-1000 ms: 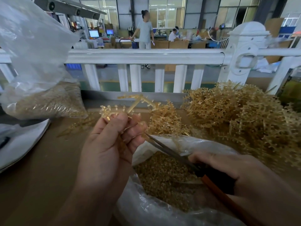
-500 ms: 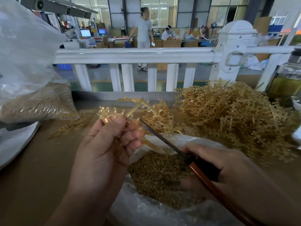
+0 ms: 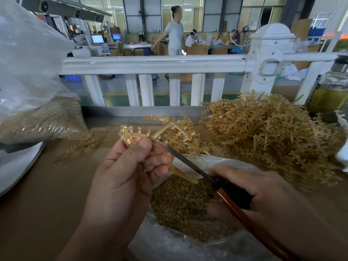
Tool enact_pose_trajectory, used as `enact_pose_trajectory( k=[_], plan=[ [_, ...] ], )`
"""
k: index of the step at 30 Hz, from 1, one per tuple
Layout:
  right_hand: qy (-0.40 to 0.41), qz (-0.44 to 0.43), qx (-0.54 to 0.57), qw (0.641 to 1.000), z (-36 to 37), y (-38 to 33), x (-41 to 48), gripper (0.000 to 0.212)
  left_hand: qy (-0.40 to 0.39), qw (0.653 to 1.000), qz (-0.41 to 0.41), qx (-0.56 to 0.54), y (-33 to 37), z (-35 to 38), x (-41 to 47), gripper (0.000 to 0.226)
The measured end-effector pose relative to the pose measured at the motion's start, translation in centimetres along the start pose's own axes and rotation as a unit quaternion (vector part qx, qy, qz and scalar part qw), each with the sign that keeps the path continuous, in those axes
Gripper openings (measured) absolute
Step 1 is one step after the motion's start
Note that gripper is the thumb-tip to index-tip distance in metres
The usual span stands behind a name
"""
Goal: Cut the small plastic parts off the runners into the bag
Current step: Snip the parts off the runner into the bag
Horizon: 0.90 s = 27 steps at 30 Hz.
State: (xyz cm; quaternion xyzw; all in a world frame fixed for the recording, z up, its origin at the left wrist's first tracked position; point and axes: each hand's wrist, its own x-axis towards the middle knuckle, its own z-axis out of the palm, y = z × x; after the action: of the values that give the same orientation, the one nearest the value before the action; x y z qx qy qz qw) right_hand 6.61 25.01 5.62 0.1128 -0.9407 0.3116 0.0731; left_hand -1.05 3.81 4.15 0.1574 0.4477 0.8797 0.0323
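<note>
My left hand [image 3: 130,170] grips an amber plastic runner [image 3: 135,133] over the open clear bag [image 3: 165,243]; small round parts stand up from the runner above my thumb. My right hand [image 3: 263,196] holds scissors [image 3: 190,163] by their dark and red-brown handles. The thin blades reach up and left to the runner, just right of my left thumb. Whether the blades are apart is unclear. The bag holds a heap of cut amber parts [image 3: 180,202] below both hands.
A big tangle of uncut runners [image 3: 273,132] fills the table's right side, a smaller clump [image 3: 180,134] lies behind my left hand. A second filled bag [image 3: 41,117] sits at the left. A white railing [image 3: 154,64] borders the brown table [image 3: 47,194]; a bottle [image 3: 331,91] stands far right.
The scissor tips have moved up and left along the runner, from below my left fingers to beside my thumb. My left hand keeps its grip on the runner.
</note>
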Motion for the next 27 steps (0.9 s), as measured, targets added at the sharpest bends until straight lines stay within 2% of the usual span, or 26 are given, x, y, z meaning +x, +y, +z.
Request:
enact_pose_trajectory(
  k=[8, 13, 17, 21, 27],
  plan=[
    [-0.022, 0.012, 0.000, 1.000, -0.19, -0.11, -0.12, 0.061, 0.000, 1.000, 0.000, 0.003, -0.01, -0.03, 0.01, 0.010],
    [-0.022, 0.018, -0.011, 1.000, -0.33, -0.35, -0.10, 0.056, -0.001, 1.000, 0.001, 0.006, -0.12, -0.19, 0.13, 0.008],
    [-0.028, 0.023, -0.022, 0.999, -0.44, -0.26, -0.13, 0.056, -0.017, 1.000, 0.003, 0.007, -0.10, -0.24, 0.02, 0.018],
    [-0.030, 0.025, -0.023, 0.999, -0.54, -0.30, -0.11, 0.055, 0.000, 1.000, -0.003, 0.001, -0.14, -0.18, 0.08, 0.010],
    [-0.034, 0.022, -0.022, 0.999, -0.51, -0.27, -0.16, 0.053, -0.006, 1.000, 0.002, 0.010, -0.14, -0.15, 0.06, 0.011]
  ],
)
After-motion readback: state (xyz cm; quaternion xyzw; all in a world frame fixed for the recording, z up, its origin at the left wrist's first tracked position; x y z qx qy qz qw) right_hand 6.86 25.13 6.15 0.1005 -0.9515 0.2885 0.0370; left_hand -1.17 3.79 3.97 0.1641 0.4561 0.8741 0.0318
